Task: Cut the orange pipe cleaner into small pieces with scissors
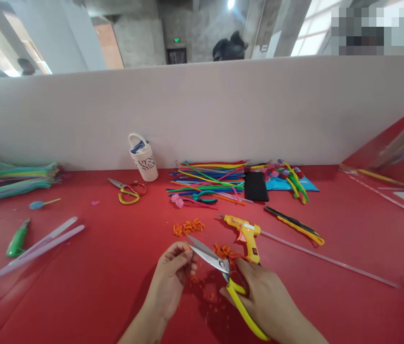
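So, starting at the left edge of the red table: a stack of green and pastel fuzzy craft stems sits there whole. Next comes a green-handled utility knife and a couple of pale translucent glue sticks. Further in, a small white bucket-shaped cup stands against the partition. A spare pair of yellow-handled scissors lies in front of it.

Now the busy part. The left hand is near the front edge with its fingers bunched, thumb and fingertips pinching a tiny orange fuzzy bit. Just behind that lies a heap of short orange fuzzy cut pieces. Orange crumbs are scattered between the two hands.

The long steel scissors with yellow handles point up and left, tip right at the pinched bit. The blades look nearly closed, but I honestly can't tell for sure.

Behind them is a big multicoloured stack of fuzzy stems. A second orange heap sits just beside a yellow hot glue gun lying on the table. A black phone is further back. The right hand is wrapped around the scissors' yellow handles.

My read is that the chopping is well along: two heaps are already cut, and the piece being held is down to a stub. None of the orange pieces looks stuck to anything, the glue gun is lying free of both hands, and the stems in the back stack are still full length.
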`<state>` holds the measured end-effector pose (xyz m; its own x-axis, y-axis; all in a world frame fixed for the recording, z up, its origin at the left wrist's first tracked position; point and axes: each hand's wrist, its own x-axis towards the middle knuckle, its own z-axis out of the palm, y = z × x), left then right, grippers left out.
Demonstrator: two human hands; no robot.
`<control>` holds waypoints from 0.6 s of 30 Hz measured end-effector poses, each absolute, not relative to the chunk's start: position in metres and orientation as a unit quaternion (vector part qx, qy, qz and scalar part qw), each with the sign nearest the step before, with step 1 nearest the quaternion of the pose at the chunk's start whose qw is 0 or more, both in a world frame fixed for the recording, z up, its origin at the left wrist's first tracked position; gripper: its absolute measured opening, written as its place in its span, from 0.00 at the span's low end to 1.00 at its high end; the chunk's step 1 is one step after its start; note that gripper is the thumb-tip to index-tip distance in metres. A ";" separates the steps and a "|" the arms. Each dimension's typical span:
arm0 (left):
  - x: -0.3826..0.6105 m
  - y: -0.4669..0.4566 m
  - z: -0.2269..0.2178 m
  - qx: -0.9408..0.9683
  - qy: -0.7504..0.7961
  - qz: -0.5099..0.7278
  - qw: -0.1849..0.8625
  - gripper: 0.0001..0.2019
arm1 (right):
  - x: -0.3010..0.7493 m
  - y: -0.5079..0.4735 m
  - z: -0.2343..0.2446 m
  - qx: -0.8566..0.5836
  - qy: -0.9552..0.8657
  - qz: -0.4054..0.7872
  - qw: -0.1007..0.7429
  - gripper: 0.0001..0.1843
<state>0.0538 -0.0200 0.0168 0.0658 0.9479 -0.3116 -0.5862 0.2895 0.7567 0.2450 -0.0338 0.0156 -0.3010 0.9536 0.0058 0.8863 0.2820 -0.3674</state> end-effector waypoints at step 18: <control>0.055 -0.027 0.028 0.265 0.415 0.591 0.639 0.02 | 0.242 -0.043 -0.001 -0.529 -0.838 -0.017 0.135 0.17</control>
<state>0.0551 -0.0269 0.0275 -0.0433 0.9750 -0.2180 -0.5349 0.1617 0.8293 0.2421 -0.0425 -0.0010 -0.4043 0.8814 0.2443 0.8904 0.4404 -0.1150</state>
